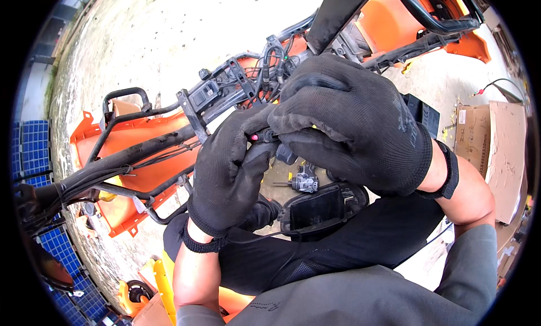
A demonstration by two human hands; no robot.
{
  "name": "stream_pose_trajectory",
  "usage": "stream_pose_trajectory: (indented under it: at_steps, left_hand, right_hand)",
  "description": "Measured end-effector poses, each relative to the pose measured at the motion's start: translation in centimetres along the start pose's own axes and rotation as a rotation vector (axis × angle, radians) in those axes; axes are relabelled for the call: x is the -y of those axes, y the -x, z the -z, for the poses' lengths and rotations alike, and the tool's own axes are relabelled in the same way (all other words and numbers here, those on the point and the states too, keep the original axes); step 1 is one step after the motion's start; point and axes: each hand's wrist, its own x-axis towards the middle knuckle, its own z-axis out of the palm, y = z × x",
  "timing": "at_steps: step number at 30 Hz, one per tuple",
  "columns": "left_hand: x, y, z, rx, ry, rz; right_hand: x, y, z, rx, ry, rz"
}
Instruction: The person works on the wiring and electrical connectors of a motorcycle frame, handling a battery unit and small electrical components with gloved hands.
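Observation:
In black work gloves, my left hand (228, 165) and my right hand (355, 126) meet in front of my chest, fingers closed. Between their fingertips is a small black connector-like piece (267, 136) with a pink spot at its left end. My right fingers cover much of it, and a dark plug-shaped part (285, 153) shows just below them. Lower down, a grey and black switch-like part (305, 181) with a thin metal stem lies above a black housing (315, 210) between my legs. A dark cable runs across my lap.
A vehicle frame (194, 114) with tangled wiring (274, 64) spans the view beyond my hands. Orange body panels (147, 140) flank it on both sides. Cardboard boxes (476, 134) stand at right, blue crates (35, 145) at far left, and orange and yellow panels lie at lower left.

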Motion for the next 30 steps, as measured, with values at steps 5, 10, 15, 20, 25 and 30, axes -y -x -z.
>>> stream_pose_trajectory:
  at_steps: [5,10,15,20,25,30]
  left_hand:
    - [-0.17,-0.06,0.08,0.003,-0.005,0.014]
    - [0.14,-0.09,0.17,0.006,-0.065,-0.064]
    - [-0.33,-0.14,-0.06,-0.005,-0.056,0.004]
    - [-0.01,-0.19,-0.01,-0.005,-0.107,-0.077]
    - [-0.51,-0.06,0.08,0.027,-0.066,0.05]
    - [0.26,-0.02,-0.02,0.006,-0.1,-0.106]
  right_hand:
    - [-0.05,0.04,-0.27,-0.025,0.01,0.011]
    - [-0.16,0.02,-0.37,-0.026,-0.003,0.023]
    - [-0.26,0.2,-0.67,-0.035,0.026,0.023]
    - [-0.18,0.05,-0.64,-0.001,0.055,0.011]
    - [0.14,-0.05,-0.78,0.022,0.077,0.006]
    - [0.01,-0.06,-1.0,0.03,0.115,0.045]
